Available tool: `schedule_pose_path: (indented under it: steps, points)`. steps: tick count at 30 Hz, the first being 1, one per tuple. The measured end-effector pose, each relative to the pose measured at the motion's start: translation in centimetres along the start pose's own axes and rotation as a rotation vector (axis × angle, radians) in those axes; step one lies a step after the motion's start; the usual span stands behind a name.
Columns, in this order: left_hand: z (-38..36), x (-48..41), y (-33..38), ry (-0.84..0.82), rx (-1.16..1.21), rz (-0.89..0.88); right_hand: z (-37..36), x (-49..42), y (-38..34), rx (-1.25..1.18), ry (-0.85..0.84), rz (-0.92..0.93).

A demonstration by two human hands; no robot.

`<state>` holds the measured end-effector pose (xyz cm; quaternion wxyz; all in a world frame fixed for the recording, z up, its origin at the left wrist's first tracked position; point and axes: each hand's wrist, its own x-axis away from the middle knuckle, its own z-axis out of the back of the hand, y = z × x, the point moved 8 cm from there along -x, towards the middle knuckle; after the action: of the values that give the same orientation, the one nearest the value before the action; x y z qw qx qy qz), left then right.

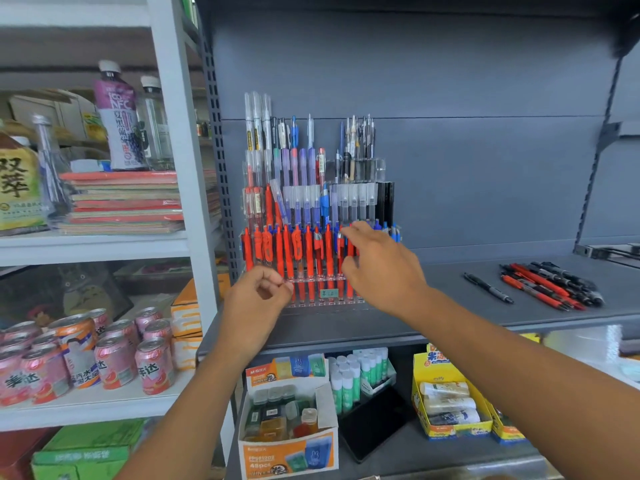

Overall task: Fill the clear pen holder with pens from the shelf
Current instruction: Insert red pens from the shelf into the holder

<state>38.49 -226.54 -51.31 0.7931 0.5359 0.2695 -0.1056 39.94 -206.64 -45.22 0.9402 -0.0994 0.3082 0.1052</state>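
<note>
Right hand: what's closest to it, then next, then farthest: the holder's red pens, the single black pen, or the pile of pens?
1. The red pens: front row, right at the right hand.
2. The single black pen: alone on the shelf, to the right.
3. The pile of pens: farther right still.

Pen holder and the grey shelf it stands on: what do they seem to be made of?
The pen holder looks like clear glossy acrylic or similar hard plastic: pens show through its tiers. The shelf looks like matte grey painted metal, judging by its thin deck and slotted upright, though that is uncertain.
</note>
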Motion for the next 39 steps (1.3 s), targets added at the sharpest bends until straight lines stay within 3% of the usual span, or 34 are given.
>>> schedule_pose_path:
  steps: [7,14,26,39]
  points:
    - [0.3,2.0,4.4,0.012,-0.730,-0.284,-0.6,2.1,-0.6,0.089,-0.156,-0.044]
    - [-1.7,4.2,6.6,-0.082,-0.993,-0.269,0.0,4.5,-0.6,0.136,-0.191,-0.063]
    - [-9.4,5.1,11.2,-0.229,-0.987,-0.313,3.1,7.3,7.6,0.185,-0.209,-0.183]
    - [-24.0,6.1,15.0,-0.390,-0.991,-0.420,5.3,10.3,22.4,0.243,-0.221,-0.397]
